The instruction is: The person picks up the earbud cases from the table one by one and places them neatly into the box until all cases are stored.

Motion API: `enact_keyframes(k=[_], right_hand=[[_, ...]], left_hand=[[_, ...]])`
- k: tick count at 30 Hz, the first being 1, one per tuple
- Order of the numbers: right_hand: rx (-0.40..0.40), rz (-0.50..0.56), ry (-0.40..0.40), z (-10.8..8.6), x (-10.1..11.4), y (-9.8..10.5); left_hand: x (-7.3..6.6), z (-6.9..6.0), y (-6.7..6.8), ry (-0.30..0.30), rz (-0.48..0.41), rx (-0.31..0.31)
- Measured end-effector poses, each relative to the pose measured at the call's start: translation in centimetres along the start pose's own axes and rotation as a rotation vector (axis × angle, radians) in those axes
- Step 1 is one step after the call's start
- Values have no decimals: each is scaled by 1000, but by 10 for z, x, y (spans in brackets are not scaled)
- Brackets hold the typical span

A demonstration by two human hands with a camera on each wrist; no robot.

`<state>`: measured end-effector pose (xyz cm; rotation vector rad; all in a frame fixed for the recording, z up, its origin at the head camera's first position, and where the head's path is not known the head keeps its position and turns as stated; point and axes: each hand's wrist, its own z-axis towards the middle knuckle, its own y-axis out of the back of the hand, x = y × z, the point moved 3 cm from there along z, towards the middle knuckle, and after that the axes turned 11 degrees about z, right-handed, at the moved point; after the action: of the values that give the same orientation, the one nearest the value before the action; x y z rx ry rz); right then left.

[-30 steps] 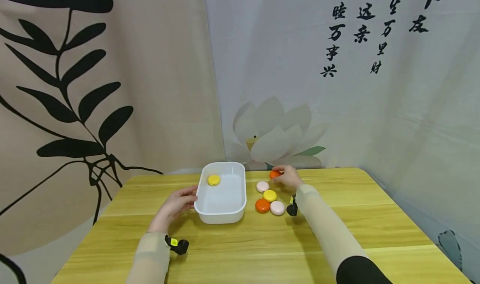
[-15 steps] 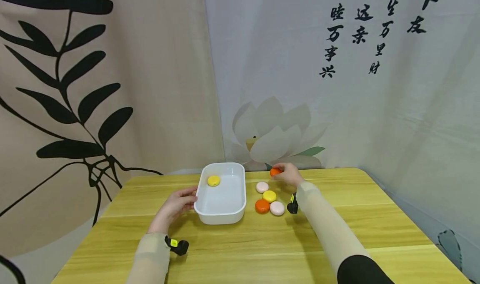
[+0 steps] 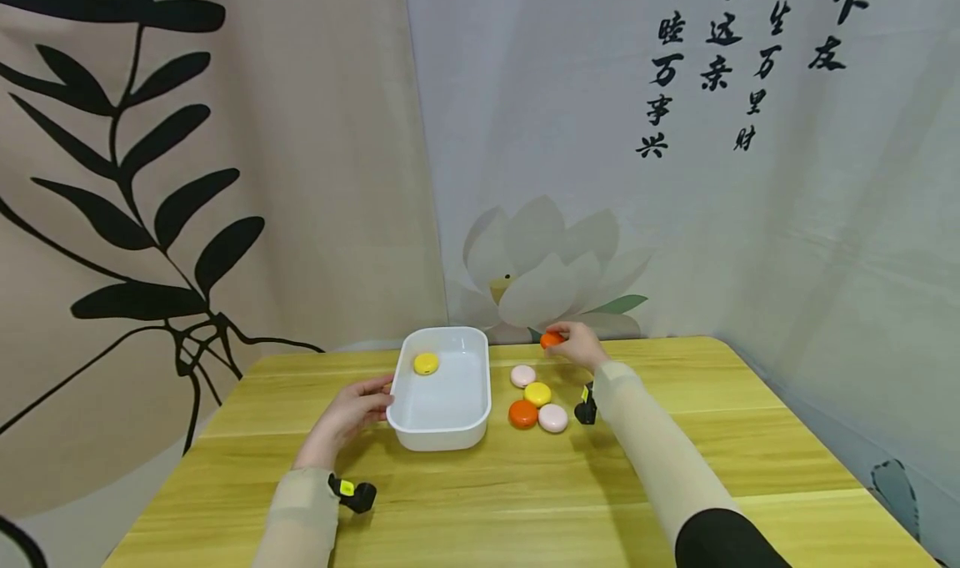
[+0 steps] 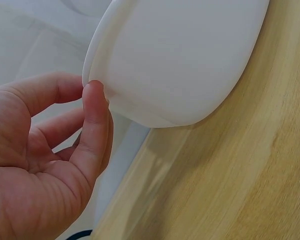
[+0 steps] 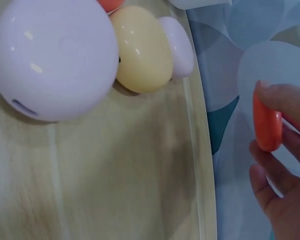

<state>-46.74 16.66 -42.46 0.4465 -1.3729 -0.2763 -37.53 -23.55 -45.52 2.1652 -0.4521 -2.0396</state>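
My left hand (image 3: 351,416) pinches the left rim of a white rectangular tub (image 3: 448,393); in the left wrist view the thumb and index finger of that hand (image 4: 55,135) meet at the rim of the tub (image 4: 175,55). Inside the tub lies one round yellow piece (image 3: 426,364). At the table's far edge my right hand (image 3: 580,347) holds a round orange piece (image 3: 552,339) between thumb and fingers. The right wrist view has this orange piece (image 5: 267,122) on edge in the fingers of the hand (image 5: 290,165), raised off the table.
On the table (image 3: 465,501), right of the tub, sit a pink piece (image 3: 522,375), a yellow one (image 3: 537,394), an orange one (image 3: 522,414) and another pink one (image 3: 553,418), close together. A printed curtain (image 3: 345,176) hangs behind the table.
My right hand has lifted the orange piece slightly and moved it a little toward the far edge. The left hand keeps its hold on the tub.
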Motion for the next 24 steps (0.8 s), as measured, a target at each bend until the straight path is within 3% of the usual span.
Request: enact_keyframes(k=[9, 24], right_hand=[[-7, 8, 11, -1, 4, 5], [-10, -7, 16, -3, 17, 13]], left_hand=[[0, 0, 0, -30, -14, 15], [1, 0, -1, -21, -15, 12]])
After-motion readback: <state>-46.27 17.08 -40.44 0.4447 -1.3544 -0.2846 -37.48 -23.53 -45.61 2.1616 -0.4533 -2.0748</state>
